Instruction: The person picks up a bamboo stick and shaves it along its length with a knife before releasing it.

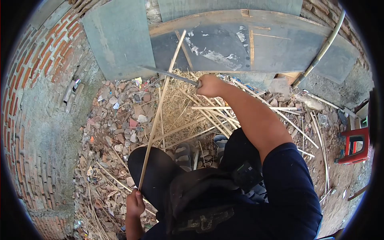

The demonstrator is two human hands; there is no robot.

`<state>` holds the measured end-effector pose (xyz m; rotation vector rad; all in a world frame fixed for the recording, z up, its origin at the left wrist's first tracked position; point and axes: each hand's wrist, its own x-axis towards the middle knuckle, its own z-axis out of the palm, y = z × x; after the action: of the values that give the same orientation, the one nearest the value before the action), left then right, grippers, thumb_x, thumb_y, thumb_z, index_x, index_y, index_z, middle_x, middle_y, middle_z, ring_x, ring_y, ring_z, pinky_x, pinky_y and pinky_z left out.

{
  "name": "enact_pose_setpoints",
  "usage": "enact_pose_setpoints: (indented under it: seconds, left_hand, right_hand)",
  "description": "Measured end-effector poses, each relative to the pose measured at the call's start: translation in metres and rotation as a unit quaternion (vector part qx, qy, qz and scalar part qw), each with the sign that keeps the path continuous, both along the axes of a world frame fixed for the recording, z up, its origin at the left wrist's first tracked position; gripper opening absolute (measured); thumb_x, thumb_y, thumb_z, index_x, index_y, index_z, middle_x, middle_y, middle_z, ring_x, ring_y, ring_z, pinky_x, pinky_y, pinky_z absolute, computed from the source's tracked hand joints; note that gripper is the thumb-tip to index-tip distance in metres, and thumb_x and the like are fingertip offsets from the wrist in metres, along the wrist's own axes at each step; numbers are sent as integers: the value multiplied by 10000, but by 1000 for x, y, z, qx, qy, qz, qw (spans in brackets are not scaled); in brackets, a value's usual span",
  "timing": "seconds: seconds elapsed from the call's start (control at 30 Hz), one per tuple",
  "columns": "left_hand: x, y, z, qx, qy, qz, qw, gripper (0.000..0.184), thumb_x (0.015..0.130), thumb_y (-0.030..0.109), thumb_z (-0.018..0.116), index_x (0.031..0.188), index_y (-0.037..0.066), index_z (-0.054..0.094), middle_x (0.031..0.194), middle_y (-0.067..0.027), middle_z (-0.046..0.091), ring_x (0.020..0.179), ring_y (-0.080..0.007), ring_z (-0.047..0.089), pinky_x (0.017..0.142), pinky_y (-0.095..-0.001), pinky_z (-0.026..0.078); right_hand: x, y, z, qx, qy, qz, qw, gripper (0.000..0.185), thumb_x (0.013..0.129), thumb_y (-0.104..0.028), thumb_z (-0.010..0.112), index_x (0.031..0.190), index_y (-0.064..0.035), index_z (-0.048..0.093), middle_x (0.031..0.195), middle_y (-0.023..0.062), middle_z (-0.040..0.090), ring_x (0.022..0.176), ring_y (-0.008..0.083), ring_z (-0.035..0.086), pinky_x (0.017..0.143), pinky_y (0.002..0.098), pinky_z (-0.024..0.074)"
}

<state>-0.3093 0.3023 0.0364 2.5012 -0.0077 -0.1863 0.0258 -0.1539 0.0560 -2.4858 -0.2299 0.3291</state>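
Observation:
My right hand (211, 85) is wrapped round the handle of a long knife (174, 76). The blade points left and crosses the upper part of a long, pale bamboo strip (158, 110). Low on the left, my left hand (135, 203) grips the bottom end of that strip, which slants up past my knee. Whether the blade touches the strip is hard to tell. Beneath the knife lies a pile of thin shavings (176, 108).
More cut strips (218, 116) lie crossed on the rubble ground. Boards (220, 48) lean ahead, with a bamboo pole (322, 52) against them. A brick wall (36, 120) stands left, a red stool (355, 146) right.

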Motion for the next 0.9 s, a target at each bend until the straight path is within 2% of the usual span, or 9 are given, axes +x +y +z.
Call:
enact_pose_setpoints:
  seconds: [0.13, 0.23, 0.33, 0.4, 0.6, 0.63, 0.7, 0.77, 0.9]
  left_hand:
    - [-2, 1, 13, 8, 18, 10, 1000, 490, 1080, 394, 396, 803, 6, 506, 574, -190, 517, 556, -433, 569, 511, -457, 404]
    - [-8, -9, 19, 32, 14, 5, 999, 406, 1065, 339, 443, 835, 12, 517, 589, -217, 544, 586, -485, 580, 520, -496, 421]
    - [-13, -9, 11, 76, 9, 12, 997, 447, 1074, 392, 418, 909, -6, 535, 598, -192, 538, 540, -398, 577, 515, -452, 400]
    - [-18, -7, 3, 123, -8, 16, 992, 375, 1069, 324, 428, 940, -10, 541, 603, -205, 557, 581, -447, 600, 522, -480, 414]
    - [-34, -2, 1, 143, -45, 13, 989, 298, 1062, 247, 432, 926, 2, 534, 598, -211, 551, 576, -465, 594, 510, -500, 416]
    - [-34, 0, 2, 145, -55, -3, 988, 290, 1061, 240, 433, 921, 6, 531, 595, -211, 549, 573, -466, 592, 506, -503, 414]
    - [-32, -2, 6, 159, -38, -39, 986, 257, 1055, 216, 441, 918, 12, 517, 593, -214, 544, 574, -473, 591, 504, -513, 410]
    - [-27, -8, 6, 149, -15, -22, 989, 234, 1029, 217, 479, 892, 31, 514, 597, -232, 562, 574, -491, 587, 507, -551, 421]
    - [-21, -12, 4, 135, -12, -5, 991, 195, 1006, 194, 514, 895, 34, 514, 603, -244, 573, 582, -505, 586, 512, -573, 425]
  right_hand:
    - [-1, -3, -6, -12, -22, 51, 998, 310, 747, -267, 666, 945, -41, 744, 928, 178, 734, 887, 342, 707, 814, 463, 552]
    - [-19, 12, 20, -119, -42, 123, 984, 266, 758, -268, 666, 953, -109, 754, 906, 147, 732, 895, 336, 704, 801, 473, 551]
    - [-34, 28, 34, -162, -72, 178, 968, 225, 750, -265, 677, 920, -135, 746, 857, 128, 721, 869, 341, 702, 767, 487, 549]
    - [-34, 31, 31, -148, -92, 201, 964, 189, 734, -262, 687, 855, -121, 724, 814, 140, 712, 831, 363, 698, 740, 499, 544]
    - [-27, 24, 30, -103, -83, 133, 982, 200, 741, -276, 690, 848, -109, 719, 814, 145, 710, 823, 363, 698, 737, 498, 544]
    - [-31, 29, 36, -138, -69, 152, 976, 246, 746, -248, 683, 952, -136, 756, 889, 120, 731, 887, 329, 710, 774, 474, 561]
    - [-41, 41, 46, -167, -80, 184, 965, 241, 750, -245, 679, 949, -135, 756, 886, 118, 730, 881, 327, 711, 773, 471, 561]
    - [-41, 44, 42, -177, -54, 212, 960, 253, 754, -258, 677, 952, -124, 759, 885, 123, 730, 870, 337, 709, 774, 465, 560]
    - [-7, 12, 0, -79, -31, 72, 994, 314, 769, -293, 679, 991, -82, 752, 880, 139, 729, 848, 345, 704, 774, 460, 553]
